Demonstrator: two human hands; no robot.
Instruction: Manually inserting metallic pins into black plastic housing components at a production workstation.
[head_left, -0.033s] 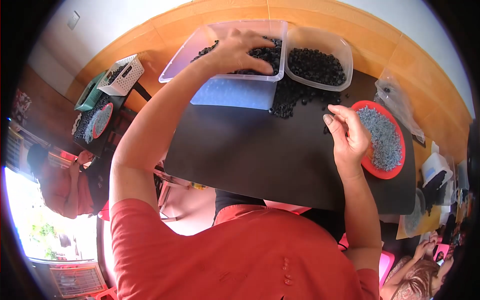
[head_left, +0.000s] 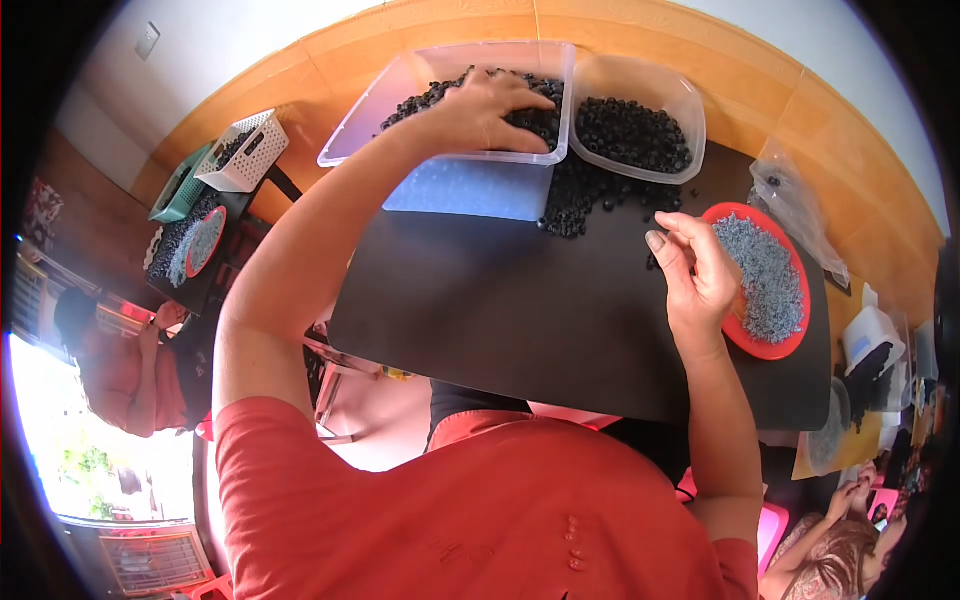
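Note:
My left hand (head_left: 490,108) reaches into a clear plastic bin (head_left: 345,140) at the back of the table. Its fingers are spread and lie on the small black round parts (head_left: 420,103), holding nothing that I can see. The fingertips point toward the bin's right wall. My right hand (head_left: 700,268) is held over the right side of the table, beside a red plate (head_left: 782,349) heaped with small grey-blue pieces (head_left: 762,275). Its fingers are loosely bent, with thumb and forefinger slightly apart and nothing visible between them. The palm is partly hidden.
A smaller clear tub (head_left: 640,130) of black parts stands right of the bin. Loose black parts (head_left: 570,205) lie before both on the dark table (head_left: 500,310). A plastic bag (head_left: 800,210) lies back right. At left, a person (head_left: 130,370) sits near white basket (head_left: 250,158); another person (head_left: 830,550) sits lower right.
My left hand has shifted slightly left and down within the bin, baring more black parts behind it. My right hand stays almost still.

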